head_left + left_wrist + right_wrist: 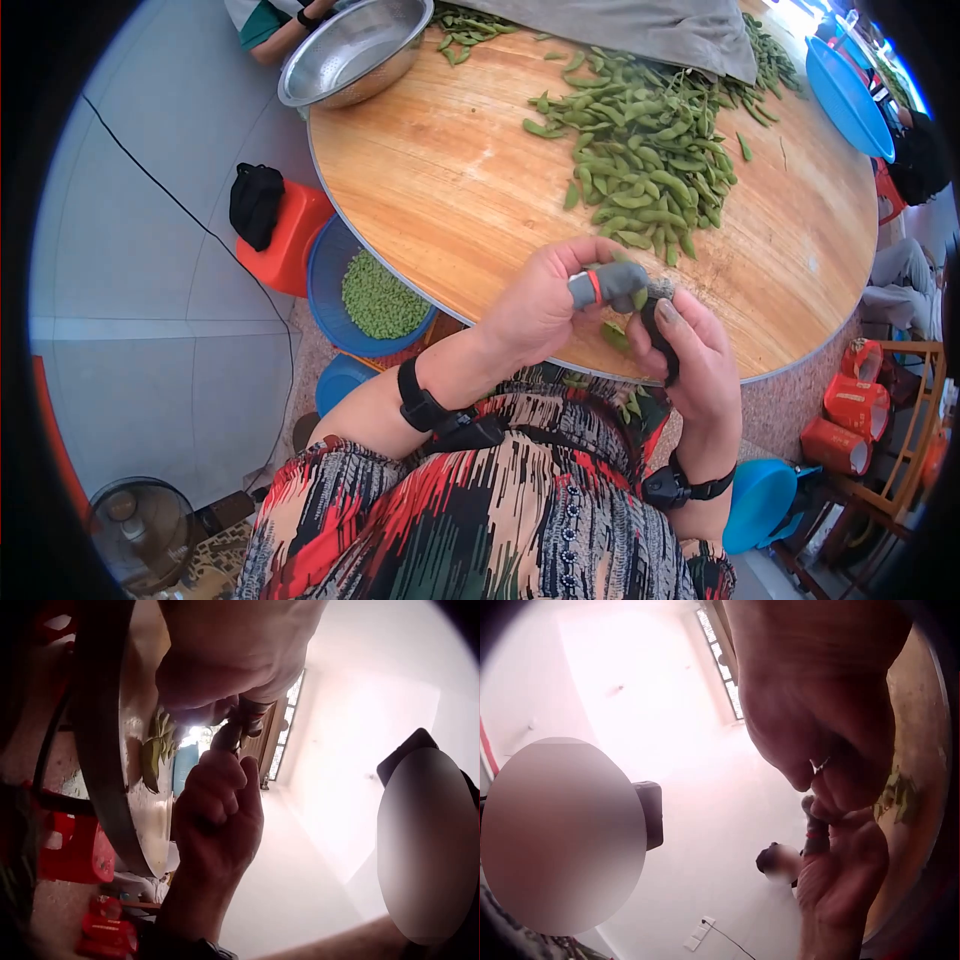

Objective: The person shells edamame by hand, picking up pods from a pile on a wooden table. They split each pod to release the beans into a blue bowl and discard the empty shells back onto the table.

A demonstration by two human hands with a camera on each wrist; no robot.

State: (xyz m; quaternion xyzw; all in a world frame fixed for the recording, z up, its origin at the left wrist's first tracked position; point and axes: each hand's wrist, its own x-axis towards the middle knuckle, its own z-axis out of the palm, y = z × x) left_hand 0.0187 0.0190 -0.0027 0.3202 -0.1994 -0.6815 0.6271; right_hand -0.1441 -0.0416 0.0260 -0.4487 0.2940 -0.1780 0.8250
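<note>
Over the near edge of the table, both hands meet at a green soybean pod. My left hand pinches it, one digit wearing a grey finger cover with a red band. From the other side my right hand grips the pod's end, a dark cover on one of its fingers. Most of the pod is hidden by the fingers. Just below them another green pod shows. A large heap of soybean pods lies beyond the hands on the round wooden table.
Left of the table, a blue basin holds shelled green beans, beside a red stool. A metal colander stands at the table's far left. Grey cloth covers pods at the back. A blue basin leans at the far right.
</note>
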